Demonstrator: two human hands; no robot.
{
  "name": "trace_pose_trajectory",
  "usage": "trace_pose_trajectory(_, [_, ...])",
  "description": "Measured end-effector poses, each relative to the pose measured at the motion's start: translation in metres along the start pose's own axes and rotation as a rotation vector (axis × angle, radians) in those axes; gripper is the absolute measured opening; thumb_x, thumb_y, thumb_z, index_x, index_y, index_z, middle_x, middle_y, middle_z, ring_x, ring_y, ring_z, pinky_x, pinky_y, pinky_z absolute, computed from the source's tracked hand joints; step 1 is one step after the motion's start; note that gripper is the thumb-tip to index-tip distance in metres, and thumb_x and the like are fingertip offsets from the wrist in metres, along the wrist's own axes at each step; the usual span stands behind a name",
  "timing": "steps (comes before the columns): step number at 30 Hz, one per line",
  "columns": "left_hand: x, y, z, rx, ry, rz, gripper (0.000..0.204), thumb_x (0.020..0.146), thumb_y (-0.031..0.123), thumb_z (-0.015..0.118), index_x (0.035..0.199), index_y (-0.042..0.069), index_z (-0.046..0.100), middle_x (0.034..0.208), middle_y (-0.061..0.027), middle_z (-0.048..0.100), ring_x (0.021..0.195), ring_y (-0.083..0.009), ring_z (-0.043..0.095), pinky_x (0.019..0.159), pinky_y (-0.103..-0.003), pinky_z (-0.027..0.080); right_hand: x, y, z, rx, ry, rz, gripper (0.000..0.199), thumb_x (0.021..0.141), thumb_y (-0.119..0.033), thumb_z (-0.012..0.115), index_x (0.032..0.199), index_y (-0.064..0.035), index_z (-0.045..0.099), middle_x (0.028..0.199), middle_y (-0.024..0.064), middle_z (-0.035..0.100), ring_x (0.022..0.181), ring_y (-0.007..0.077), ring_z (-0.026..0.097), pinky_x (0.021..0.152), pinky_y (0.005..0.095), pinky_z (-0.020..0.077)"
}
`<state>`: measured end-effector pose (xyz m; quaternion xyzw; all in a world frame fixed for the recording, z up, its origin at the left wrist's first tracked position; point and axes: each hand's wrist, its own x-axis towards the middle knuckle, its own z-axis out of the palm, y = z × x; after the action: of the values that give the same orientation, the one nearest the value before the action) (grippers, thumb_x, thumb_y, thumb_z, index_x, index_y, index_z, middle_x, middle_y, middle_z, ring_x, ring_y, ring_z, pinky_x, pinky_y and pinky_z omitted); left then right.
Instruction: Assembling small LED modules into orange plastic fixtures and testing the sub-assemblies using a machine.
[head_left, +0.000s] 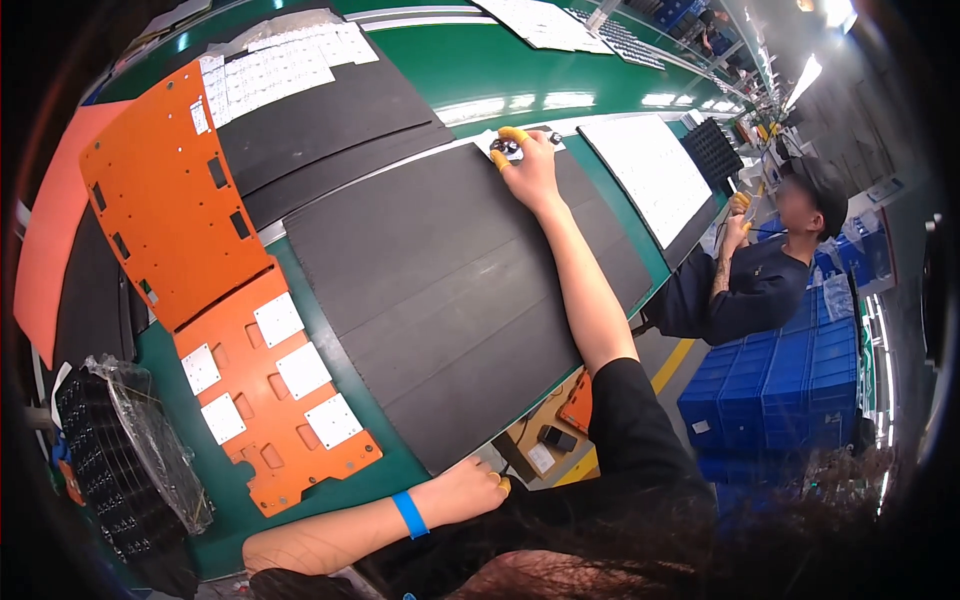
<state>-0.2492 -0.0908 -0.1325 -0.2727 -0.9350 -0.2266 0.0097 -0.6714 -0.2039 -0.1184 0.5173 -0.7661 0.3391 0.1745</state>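
Observation:
My right hand (532, 172) reaches to the far edge of a large dark grey mat (460, 290). Yellow covers sit on its thumb and fingertip, which are apart on either side of several small, shiny black round parts (505, 147). These parts lie on a white sheet (487, 141). Down at the mat's near corner is my left hand (468, 490), curled closed below a blue wristband (410, 514). Whatever its fingers may hold is hidden. To the left, an orange fixture plate (215, 352) carries several white square plates (303, 371); a taller orange panel (165, 200) adjoins its far side.
A black ribbed bundle in clear plastic (150, 440) stands at the near left. White sheets (280, 75) lie on dark boards at the far left, and a white panel (645, 175) at the right. A person (760, 270) works there beside stacked blue crates (770, 380).

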Motion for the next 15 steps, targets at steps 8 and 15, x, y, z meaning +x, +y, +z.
trace_pose_trajectory(8, [0.002,0.0,0.003,-0.009,-0.036,0.009,0.009,0.079,0.015,0.059,0.082,0.009,0.065,0.071,-0.0011,0.064,0.075,-0.0181,0.064,0.067,-0.031,0.047,-0.005,0.015,0.011,-0.081,-0.013,0.036,0.038,0.079,-0.005,0.069,0.116,-0.0153,0.066,0.109,0.0102,0.06,0.109,0.0292,0.052,0.095,0.0408,0.039])
trace_pose_trajectory(15, [0.0,0.0,0.006,-0.025,-0.027,0.011,0.01,0.08,0.015,0.058,0.083,0.008,0.065,0.07,-0.0011,0.064,0.074,-0.0178,0.064,0.066,-0.032,0.047,-0.003,0.001,0.005,-0.063,-0.048,-0.034,0.038,0.079,-0.01,0.069,0.117,-0.0139,0.066,0.109,0.0096,0.063,0.115,0.0293,0.05,0.098,0.0425,0.0365])
